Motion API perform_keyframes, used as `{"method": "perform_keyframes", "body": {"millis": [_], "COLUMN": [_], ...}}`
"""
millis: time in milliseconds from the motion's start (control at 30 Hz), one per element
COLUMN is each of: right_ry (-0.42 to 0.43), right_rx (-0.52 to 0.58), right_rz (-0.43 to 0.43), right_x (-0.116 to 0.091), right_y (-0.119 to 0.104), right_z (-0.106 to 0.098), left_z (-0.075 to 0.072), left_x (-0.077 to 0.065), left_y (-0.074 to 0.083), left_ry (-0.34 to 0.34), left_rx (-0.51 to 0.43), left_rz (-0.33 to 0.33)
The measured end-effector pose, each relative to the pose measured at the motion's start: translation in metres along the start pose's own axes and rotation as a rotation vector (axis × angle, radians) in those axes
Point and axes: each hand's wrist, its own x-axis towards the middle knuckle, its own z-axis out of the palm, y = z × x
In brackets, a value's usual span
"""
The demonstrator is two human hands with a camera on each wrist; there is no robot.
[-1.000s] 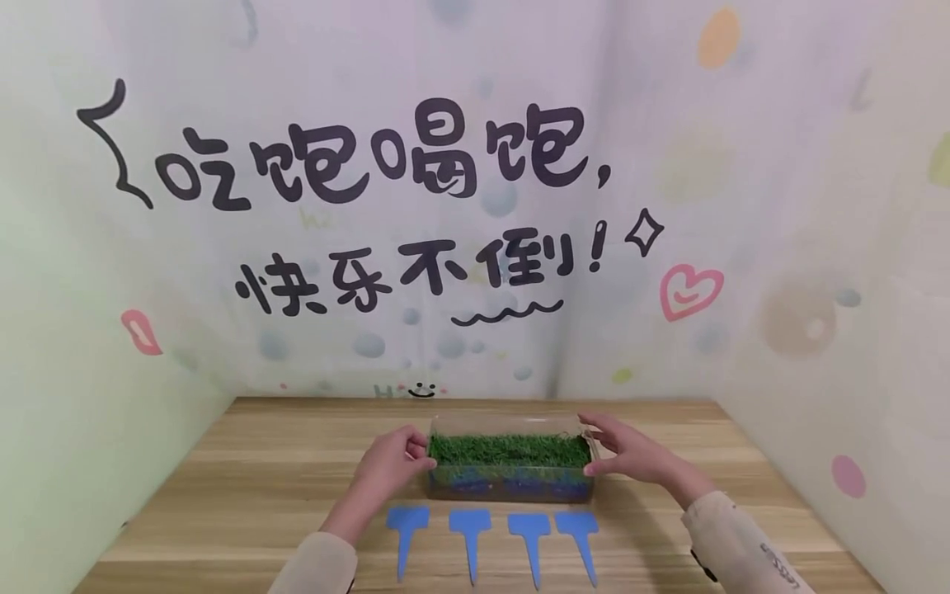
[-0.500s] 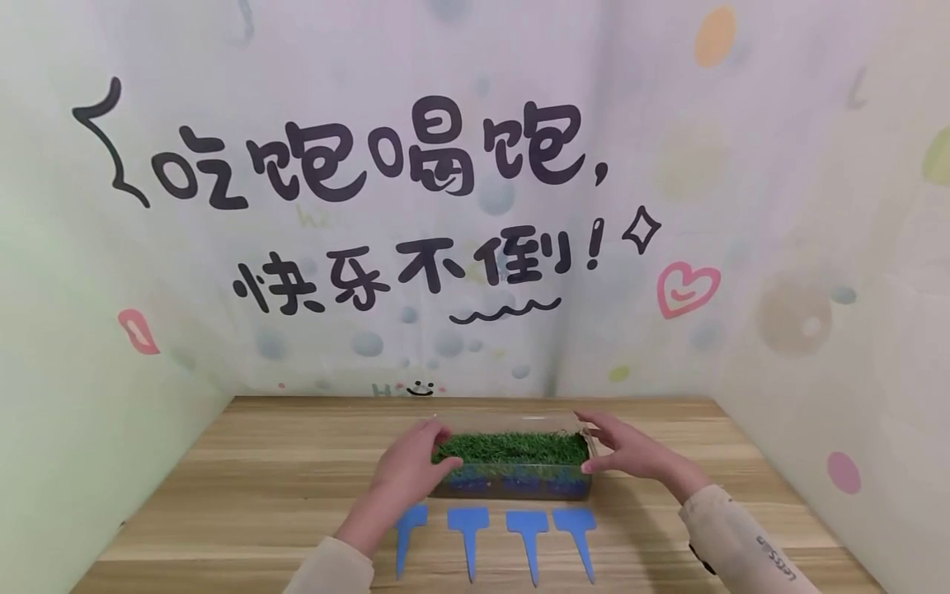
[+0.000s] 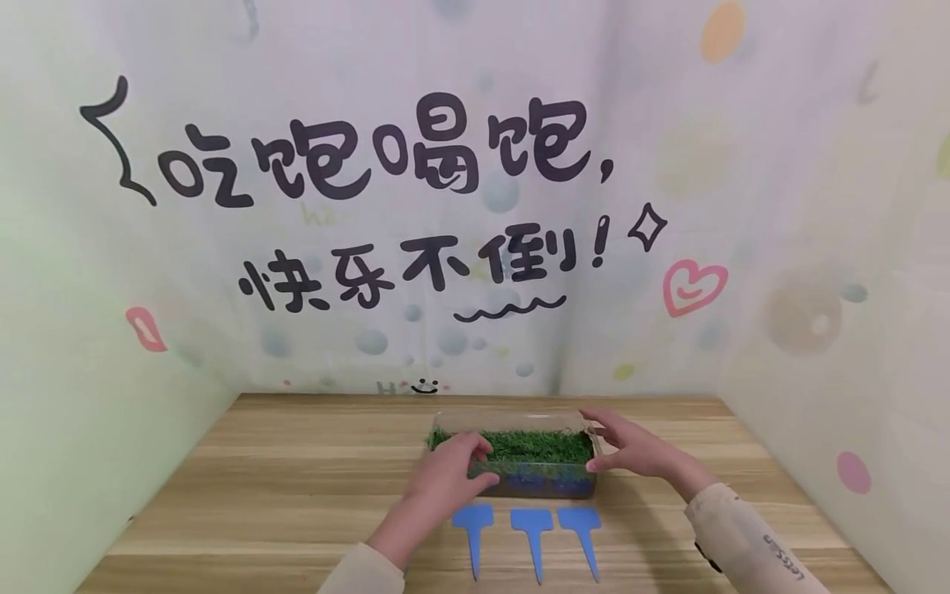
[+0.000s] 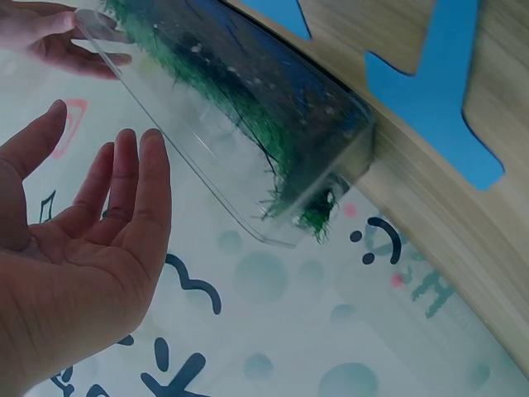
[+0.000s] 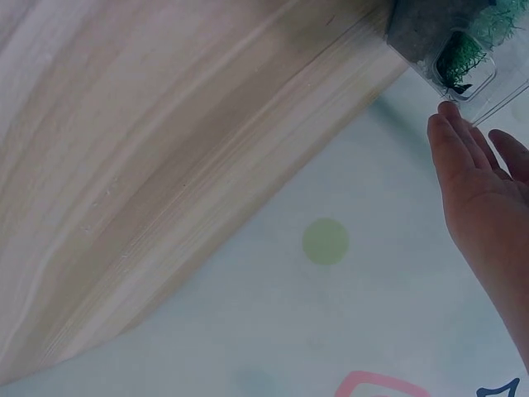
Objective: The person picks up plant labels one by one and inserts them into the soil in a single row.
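Observation:
A clear plastic box (image 3: pixel 545 480) with green artificial grass (image 3: pixel 538 446) in it stands on the table. My left hand (image 3: pixel 449 474) is over the box's left front part; its fingers are bent loosely with nothing between them. In the left wrist view this left hand (image 4: pixel 99 223) is apart from the box, palm showing. My right hand (image 3: pixel 638 450) touches the box's right end, thumb at the front corner, fingers stretched towards the back one. The right wrist view has its straight fingertips at the end wall. Three blue T-shaped plant labels (image 3: pixel 530 520) lie before the box.
The wood-grain table (image 3: pixel 312 462) meets a printed cloth wall (image 3: pixel 356 206) with black lettering along its back edge. Side walls rise at the left and right. My left forearm hides most of one more blue label.
My left hand has left the box's left end and moved rightwards over its front part, so its arm covers the leftmost label. The right hand stays at the right end.

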Motion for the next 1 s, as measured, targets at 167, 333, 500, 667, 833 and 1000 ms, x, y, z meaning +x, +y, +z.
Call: {"method": "perform_keyframes", "body": {"millis": [167,333,500,667,833,1000], "right_ry": [-0.005,-0.005,-0.006,-0.003,-0.003,-0.002], "right_rx": [0.003,0.003,0.004,-0.006,-0.007,-0.022], "right_rz": [0.002,0.02,0.021,0.023,0.029,0.02], "right_x": [0.0,0.0,0.0,0.0,-0.001,0.001], "right_y": [-0.001,-0.003,-0.003,-0.003,-0.002,-0.002], "right_z": [0.0,-0.001,-0.001,-0.001,0.0,-0.001], "left_z": [0.005,0.011,0.017,0.023,0.028,0.033], "left_x": [0.001,0.002,0.003,0.005,0.007,0.008], "left_y": [0.007,0.013,0.018,0.021,0.025,0.03], "left_ry": [-0.053,-0.095,-0.126,-0.155,-0.177,-0.181], "left_rx": [-0.024,-0.027,-0.036,-0.043,-0.05,-0.055], "left_rz": [0.018,0.053,0.051,0.047,0.047,0.042]}}
